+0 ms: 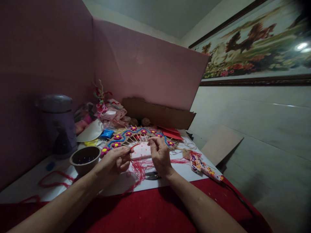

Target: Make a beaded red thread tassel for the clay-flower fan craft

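The flowered arch lies on the white sheet, which covers part of the red cloth, and our two hands work at its near side. With our left hand we pinch a thin red strand between thumb and fingertips, in front of the arch's middle. Our right hand has thumb and index finger drawn close together, in front of the arch's right part; whether they grip anything, we cannot tell. Between our hands, inside the arch's curve, we see a pink-dotted white panel. Nearer us than the arch are loose red yarn and a dark tool, partly hidden. We have a dark-filled bowl left of the arch and red paper just behind its right part.
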Motion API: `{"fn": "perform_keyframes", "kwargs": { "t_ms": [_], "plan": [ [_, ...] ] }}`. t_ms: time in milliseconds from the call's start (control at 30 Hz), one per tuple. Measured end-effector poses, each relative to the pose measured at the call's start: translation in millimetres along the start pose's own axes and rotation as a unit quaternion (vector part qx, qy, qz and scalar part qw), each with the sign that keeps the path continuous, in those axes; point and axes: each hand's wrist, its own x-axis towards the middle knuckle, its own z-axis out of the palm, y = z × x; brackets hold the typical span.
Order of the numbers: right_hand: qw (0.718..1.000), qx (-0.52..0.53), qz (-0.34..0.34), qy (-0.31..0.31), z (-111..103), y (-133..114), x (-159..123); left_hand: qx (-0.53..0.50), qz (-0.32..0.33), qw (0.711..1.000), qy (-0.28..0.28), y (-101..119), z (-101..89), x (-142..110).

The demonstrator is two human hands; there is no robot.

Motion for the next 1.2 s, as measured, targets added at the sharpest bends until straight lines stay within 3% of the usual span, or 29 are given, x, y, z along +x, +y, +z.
{"fn": "perform_keyframes", "kwargs": {
  "t_ms": [200,400,633,933,1200],
  "plan": [
    [0.989,0.091,-0.097,-0.071,-1.7,-19.9,-12.2,0.007,0.006,1.000,-0.012,-6.9,-8.6,4.1],
    [0.966,0.121,-0.101,-0.203,1.8,-18.8,-16.0,0.034,0.004,0.999,-0.004,-14.4,-9.5,5.2],
    [0.968,0.072,-0.113,-0.212,8.7,-9.1,-16.0,0.052,-0.013,0.998,0.020,-15.2,-7.9,3.1],
    [0.974,0.076,-0.090,-0.195,12.1,-5.1,-15.8,0.007,-0.027,1.000,-0.007,-9.6,-3.3,1.7],
    [0.968,0.059,-0.139,-0.199,14.6,0.8,-15.3,0.117,0.032,0.992,0.019,-19.0,-9.1,7.1]
  ]
}}
